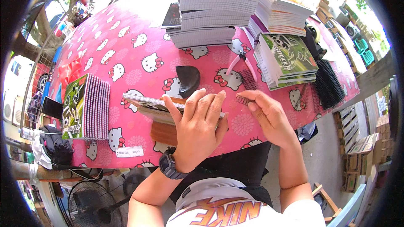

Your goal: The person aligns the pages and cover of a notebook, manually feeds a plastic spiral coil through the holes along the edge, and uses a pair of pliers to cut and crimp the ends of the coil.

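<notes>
My left hand (198,113), with a black watch on the wrist, lies over a thin notebook (145,101) and grips it near the table's front edge. The notebook is tilted against a brown wooden block (162,133); my fingers hide much of its cover. To the right, my right hand (269,115) pinches the end of a short dark wire binding coil (242,99) between thumb and fingers. Just beyond the left hand stands a black curved piece (188,80). Pink-handled pliers (240,62) lie farther back, beside another dark wire coil (248,80).
A stack of spiral-bound notebooks with green soccer covers (86,107) stands at the left. Tall stacks of paper (214,12) fill the back, with more soccer notebooks (290,61) at the right. Black binding wires (329,85) lie near the right edge. A pink patterned cloth (134,73) covers the table.
</notes>
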{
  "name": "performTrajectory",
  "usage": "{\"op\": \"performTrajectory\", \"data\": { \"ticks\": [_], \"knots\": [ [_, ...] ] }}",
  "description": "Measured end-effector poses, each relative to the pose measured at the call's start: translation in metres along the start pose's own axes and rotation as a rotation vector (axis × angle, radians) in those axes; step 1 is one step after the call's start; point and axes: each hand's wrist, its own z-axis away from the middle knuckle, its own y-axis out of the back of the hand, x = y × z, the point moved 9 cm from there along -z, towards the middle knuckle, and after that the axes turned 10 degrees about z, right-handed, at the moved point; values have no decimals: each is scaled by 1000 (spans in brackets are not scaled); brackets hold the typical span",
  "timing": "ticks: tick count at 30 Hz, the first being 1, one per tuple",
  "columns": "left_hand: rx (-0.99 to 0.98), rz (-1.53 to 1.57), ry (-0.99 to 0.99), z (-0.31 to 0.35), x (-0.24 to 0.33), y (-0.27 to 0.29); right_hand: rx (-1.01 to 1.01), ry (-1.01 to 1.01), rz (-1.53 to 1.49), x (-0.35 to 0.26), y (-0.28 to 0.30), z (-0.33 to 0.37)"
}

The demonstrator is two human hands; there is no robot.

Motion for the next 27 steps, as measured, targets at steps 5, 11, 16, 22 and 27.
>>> {"op": "performTrajectory", "data": {
  "ticks": [5, 11, 16, 22, 27],
  "knots": [
    [-36, 277, 5, -5, -9, 17, 109, 141, -55, -16, -8, -2],
    [59, 444, -65, -3, -10, 33, 126, 192, -96, -24, -6, -8],
    [68, 436, -90, 0, -10, 34, 136, 200, -88, -27, -9, -10],
    [71, 452, -70, 0, -12, 33, 131, 359, -48, -37, -8, -11],
    [55, 405, -35, 2, -14, 31, 12, 265, -188, -27, -15, -16]
  ]
}}
